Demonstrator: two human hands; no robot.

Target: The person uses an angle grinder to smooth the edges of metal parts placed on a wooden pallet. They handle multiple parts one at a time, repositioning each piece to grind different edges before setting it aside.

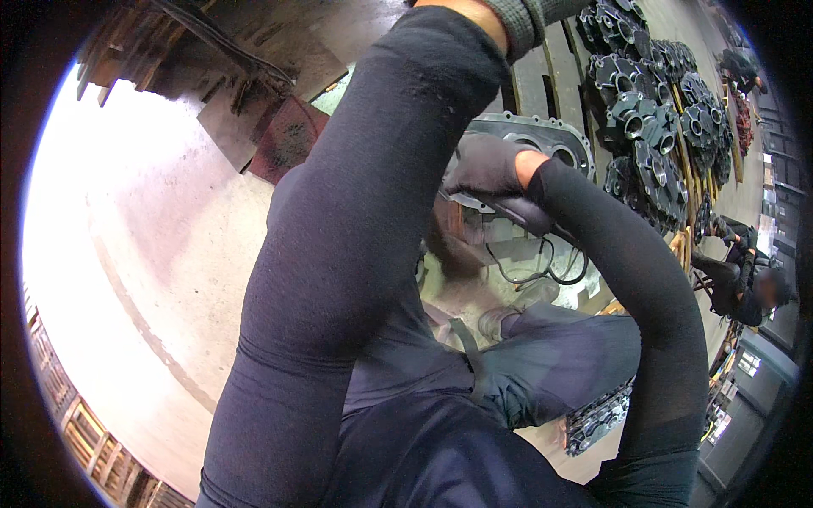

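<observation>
- While the grey-gloved right hand (491, 165) overlaps a flanged grey metal housing (544, 138), its grip is unclear.
- Grey-gloved left hand (559, 10): outstretched beyond the housing, grip hidden.

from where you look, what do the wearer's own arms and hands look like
The left arm and right arm wear plain, close-fitting dark sleeves, which stop short of the gloves, leaving a strip of bare wrist. The right glove is dark grey and somewhat blurred. Of the left glove, mainly a grey ribbed cuff shows. No clear markings.
</observation>
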